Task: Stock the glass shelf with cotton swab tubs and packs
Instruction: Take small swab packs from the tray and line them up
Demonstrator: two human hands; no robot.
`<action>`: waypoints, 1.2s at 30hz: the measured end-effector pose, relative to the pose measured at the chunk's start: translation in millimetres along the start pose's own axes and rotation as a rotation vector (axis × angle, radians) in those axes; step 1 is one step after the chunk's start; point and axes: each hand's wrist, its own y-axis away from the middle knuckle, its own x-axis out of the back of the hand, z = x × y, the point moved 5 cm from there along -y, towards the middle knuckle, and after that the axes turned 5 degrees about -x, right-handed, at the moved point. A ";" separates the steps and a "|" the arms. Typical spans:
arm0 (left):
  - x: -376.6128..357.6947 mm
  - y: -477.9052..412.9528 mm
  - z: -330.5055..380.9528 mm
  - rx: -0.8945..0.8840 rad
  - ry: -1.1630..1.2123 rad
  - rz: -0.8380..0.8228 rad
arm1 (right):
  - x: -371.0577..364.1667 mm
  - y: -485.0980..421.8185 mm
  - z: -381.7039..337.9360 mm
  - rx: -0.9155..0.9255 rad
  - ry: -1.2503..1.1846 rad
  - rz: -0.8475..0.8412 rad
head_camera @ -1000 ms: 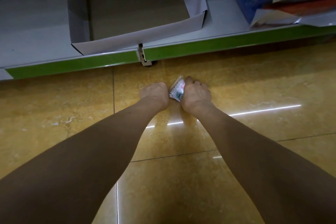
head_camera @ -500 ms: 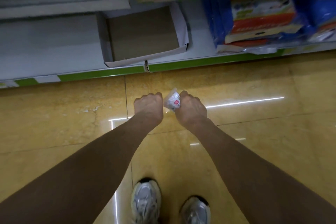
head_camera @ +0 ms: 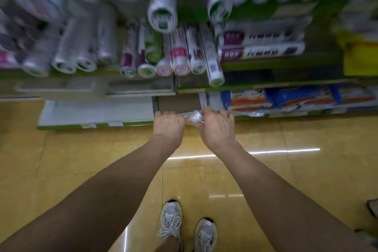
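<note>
Clear swab pack (head_camera: 193, 117) held in the air before the bottom shelf (head_camera: 98, 112), left hand (head_camera: 168, 127) and right hand (head_camera: 217, 127) each pinching an end with curled fingers, not yet placed, no glass shelf identifiable, stocking seemingly barely begun.

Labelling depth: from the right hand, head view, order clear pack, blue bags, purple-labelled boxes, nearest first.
1. clear pack: in the grip of the right hand.
2. blue bags: low, just to its right.
3. purple-labelled boxes: higher up, right, farther back.
</note>
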 end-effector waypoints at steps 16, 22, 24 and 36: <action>327.3 171.3 -88.9 0.175 -0.075 0.516 | 357.2 95.3 -83.2 0.189 -0.150 0.422; 422.8 225.8 -121.3 0.186 -0.081 0.755 | 472.2 128.0 -117.4 0.315 -0.256 0.564; 449.7 242.2 -129.4 0.197 -0.084 0.797 | 501.7 136.8 -129.5 0.353 -0.284 0.592; 536.5 302.8 -199.5 0.384 -0.073 0.894 | 576.1 146.8 -225.9 0.453 -0.302 0.605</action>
